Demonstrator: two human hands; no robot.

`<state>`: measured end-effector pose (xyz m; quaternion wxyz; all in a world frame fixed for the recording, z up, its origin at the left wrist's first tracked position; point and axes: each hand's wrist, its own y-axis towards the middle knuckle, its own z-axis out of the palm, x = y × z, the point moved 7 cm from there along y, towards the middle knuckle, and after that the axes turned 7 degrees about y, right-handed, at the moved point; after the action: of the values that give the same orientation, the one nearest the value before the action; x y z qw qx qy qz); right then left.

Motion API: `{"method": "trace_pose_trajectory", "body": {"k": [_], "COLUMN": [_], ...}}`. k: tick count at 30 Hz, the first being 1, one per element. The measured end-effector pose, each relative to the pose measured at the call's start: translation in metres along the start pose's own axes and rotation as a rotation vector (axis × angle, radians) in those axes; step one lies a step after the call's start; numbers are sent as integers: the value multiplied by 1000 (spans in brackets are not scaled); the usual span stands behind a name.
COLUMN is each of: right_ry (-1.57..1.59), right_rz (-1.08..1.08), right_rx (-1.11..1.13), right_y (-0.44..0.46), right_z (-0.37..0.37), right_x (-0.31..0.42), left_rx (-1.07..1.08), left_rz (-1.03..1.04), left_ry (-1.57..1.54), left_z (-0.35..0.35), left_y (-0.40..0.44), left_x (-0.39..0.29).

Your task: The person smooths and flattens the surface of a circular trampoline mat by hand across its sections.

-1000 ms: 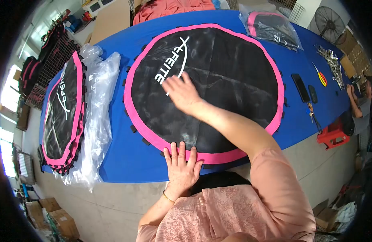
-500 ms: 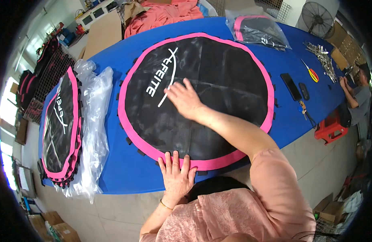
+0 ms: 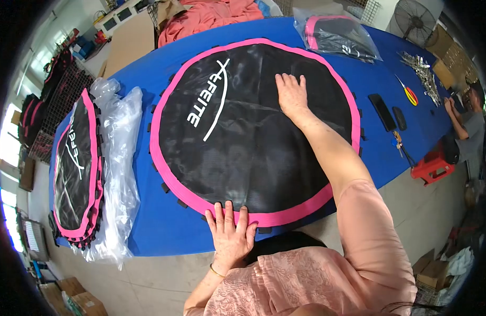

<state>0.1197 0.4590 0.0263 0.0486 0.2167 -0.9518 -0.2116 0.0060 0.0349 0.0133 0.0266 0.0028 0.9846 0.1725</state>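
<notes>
A round black trampoline mat (image 3: 237, 152) with a pink border and white lettering lies spread flat on the blue-covered table. Black tabs stick out around its rim. At the near edge, my left hand (image 3: 231, 234) rests with fingers stretched over the pink border. My right hand (image 3: 293, 96) lies flat on the black fabric, right of the lettering and toward the far side, fingers extended. Neither hand grips anything. To the left is a stack of similar mats (image 3: 77, 174), folded, beside clear plastic bags (image 3: 119, 168).
A bagged mat (image 3: 340, 39) lies at the far edge. On the right are a phone (image 3: 382, 112), a dark small device (image 3: 399, 118), keys (image 3: 396, 141), yellow-red snips (image 3: 410, 95) and a pile of metal pieces (image 3: 424, 76). Another person (image 3: 469, 126) sits beyond, near a red stool (image 3: 432, 163).
My right hand has moved across the mat, away from the lettering, to the right and farther out. My left hand stays at the near border.
</notes>
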Motion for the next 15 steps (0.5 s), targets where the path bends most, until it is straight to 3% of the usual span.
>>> {"method": "trace_pose_trajectory", "body": {"k": [8,15], "right_ry": [126,357], "right_rz": [-179,-562], "right_rx": [-2,-5], "right_y": [-28,-119], "right_z": [-13,-54], "right_x": [73,133], "left_rx": [-3,-13], "left_rz": [3,-26], "left_ry": [0,0], "left_z": [-4,-7], "left_y": [2,4], "left_x": [-1,-1]}}
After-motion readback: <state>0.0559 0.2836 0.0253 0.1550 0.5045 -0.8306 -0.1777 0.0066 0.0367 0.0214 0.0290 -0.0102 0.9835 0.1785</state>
